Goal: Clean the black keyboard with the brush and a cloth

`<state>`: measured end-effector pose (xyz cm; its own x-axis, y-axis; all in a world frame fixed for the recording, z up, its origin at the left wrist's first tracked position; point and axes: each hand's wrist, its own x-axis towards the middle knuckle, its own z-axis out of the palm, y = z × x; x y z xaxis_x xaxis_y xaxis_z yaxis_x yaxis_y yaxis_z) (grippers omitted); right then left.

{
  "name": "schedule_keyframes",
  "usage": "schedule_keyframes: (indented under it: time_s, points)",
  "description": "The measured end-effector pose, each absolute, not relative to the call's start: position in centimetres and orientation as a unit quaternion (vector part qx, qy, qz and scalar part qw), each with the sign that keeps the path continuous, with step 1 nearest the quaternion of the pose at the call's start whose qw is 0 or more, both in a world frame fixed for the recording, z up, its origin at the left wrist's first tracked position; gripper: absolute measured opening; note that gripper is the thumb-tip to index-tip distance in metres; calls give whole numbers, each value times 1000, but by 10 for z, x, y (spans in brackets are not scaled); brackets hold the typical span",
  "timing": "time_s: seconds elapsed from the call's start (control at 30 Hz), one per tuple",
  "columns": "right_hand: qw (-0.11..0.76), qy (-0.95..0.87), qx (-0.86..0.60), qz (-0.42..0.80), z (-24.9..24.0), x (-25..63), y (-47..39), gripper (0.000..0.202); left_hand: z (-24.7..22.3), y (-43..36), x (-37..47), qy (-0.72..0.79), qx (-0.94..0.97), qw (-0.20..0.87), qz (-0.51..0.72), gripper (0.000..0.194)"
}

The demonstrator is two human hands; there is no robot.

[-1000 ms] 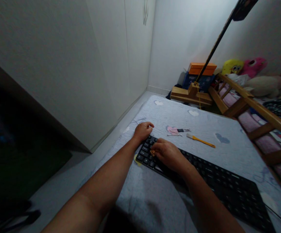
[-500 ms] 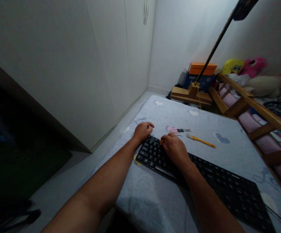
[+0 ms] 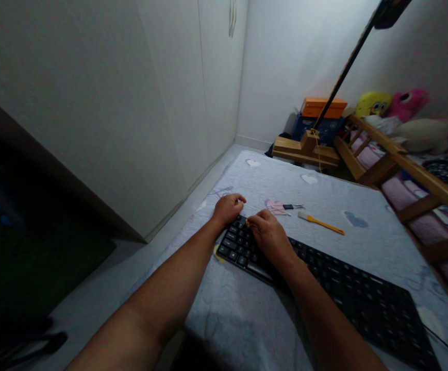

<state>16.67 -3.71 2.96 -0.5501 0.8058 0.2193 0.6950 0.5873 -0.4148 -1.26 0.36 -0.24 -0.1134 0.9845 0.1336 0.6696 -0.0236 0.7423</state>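
Observation:
A black keyboard (image 3: 339, 278) lies slantwise on the pale blue quilted cover. At its far left corner, my left hand (image 3: 228, 207) holds the edge with bent fingers; their undersides are hidden. My right hand (image 3: 268, 232) hangs over the upper left keys, fingertips pinched together around something small and tan-orange that I cannot make out. Beyond that hand lie metal tweezers (image 3: 294, 206) with a dark grip, over a pink patch of the cover. A flat brush (image 3: 320, 223) with a yellow handle and pale bristles rests to their right.
A tall pale wardrobe (image 3: 177, 103) stands close on the left. Behind the cover is a wooden stand (image 3: 304, 147) with a black pole, beside stacked boxes (image 3: 322, 108). A wooden bed rail (image 3: 413, 165) borders the right. The keyboard cable (image 3: 446, 346) trails off lower right.
My right hand has slid a little left along the upper keys, nearer my left hand, still pinching. My left hand stays at the corner.

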Motion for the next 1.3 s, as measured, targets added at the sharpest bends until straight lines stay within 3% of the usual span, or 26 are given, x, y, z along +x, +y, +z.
schedule_keyframes:
  time_s: [0.37, 0.53, 0.97, 1.17, 1.3]
  points:
    - [161, -839, -508, 107, 37, 177, -32, 28, -1, 3, -12, 660, 627, 227, 346, 31]
    - [185, -854, -470, 124, 35, 170, -36, 24, -2, 4, -12, 659, 628, 228, 345, 31]
    - [129, -842, -515, 94, 45, 181, -33, 25, -3, 4, -13, 655, 628, 230, 352, 31]
    - [172, -867, -441, 157, 41, 167, -43, 21, -5, 5, -14, 649, 624, 239, 364, 30]
    - [152, -874, -433, 159, 40, 160, -49, 23, -6, 5, -14, 646, 624, 241, 366, 30]
